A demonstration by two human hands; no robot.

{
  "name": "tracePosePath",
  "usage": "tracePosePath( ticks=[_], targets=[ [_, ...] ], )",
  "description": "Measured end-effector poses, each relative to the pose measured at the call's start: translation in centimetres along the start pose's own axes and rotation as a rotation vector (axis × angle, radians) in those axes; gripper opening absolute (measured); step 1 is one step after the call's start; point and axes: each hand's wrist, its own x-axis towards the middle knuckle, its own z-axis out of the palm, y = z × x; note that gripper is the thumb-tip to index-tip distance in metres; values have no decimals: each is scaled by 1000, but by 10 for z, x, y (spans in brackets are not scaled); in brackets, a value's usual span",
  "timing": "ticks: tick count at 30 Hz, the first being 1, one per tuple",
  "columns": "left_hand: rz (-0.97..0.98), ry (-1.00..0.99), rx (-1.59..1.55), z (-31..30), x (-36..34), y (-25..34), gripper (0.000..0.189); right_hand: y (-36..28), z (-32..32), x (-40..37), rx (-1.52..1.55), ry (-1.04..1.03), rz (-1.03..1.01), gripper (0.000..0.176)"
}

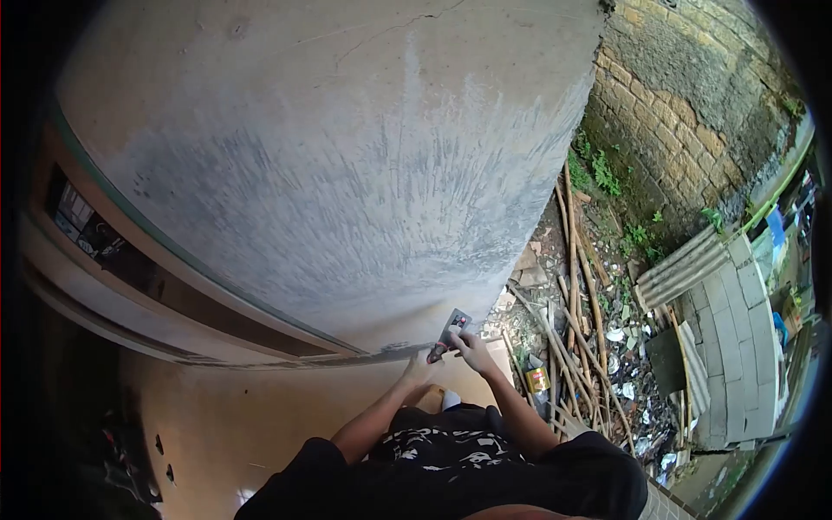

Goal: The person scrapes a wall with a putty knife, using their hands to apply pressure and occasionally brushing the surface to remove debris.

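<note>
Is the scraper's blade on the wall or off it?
On: the scraper blade lies against the wall, left hand and right hand on it.

Location: an outdoor building site in a narrow yard beside a house. Indicators: a grey plastered wall (329, 156) with fresh trowel streaks; an old mossy brick wall (685, 95) opposite; bamboo poles (576, 295), corrugated sheets (680, 269), rubble (529, 269) and a discarded can (538, 379) on bare ground between them.
</note>
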Motion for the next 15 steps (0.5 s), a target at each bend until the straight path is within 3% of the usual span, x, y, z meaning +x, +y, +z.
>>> tracePosePath(
  ticks=[2, 5, 6, 7, 9, 10, 12, 14, 15],
  targets=[
    [-238, 80, 146, -13, -34, -52, 34, 63, 24, 2, -72, -188, 53, 48],
    [-754, 201, 157, -33, -110, -123, 30, 163, 25, -9, -337, -212, 243, 44],
    [-924, 309, -24, -40, -141, -123, 25, 214, 18, -17, -361, -217, 405, 39],
    [-1078, 468, -189, -38, -170, -146, 21, 232, 5, -32, -290, -213, 723, 33],
    [-1186, 569, -260, -43, -228, -162, 21, 281, -22, -55, -277, -308, 1195, 22],
    [-1126, 591, -361, -46, -259, -173, 24, 300, -31, -63, -204, -327, 1294, 25],
    [-1178, 518, -265, -58, -311, -149, 22, 308, -44, -80, -74, -222, 1150, 27],
    [-1259, 512, -256, -54, -335, -128, 21, 284, -63, -99, -138, -226, 1020, 27],
    [-1304, 511, -244, -51, -344, -128, 19, 289, -64, -99, -92, -235, 1118, 27]
  ],
)
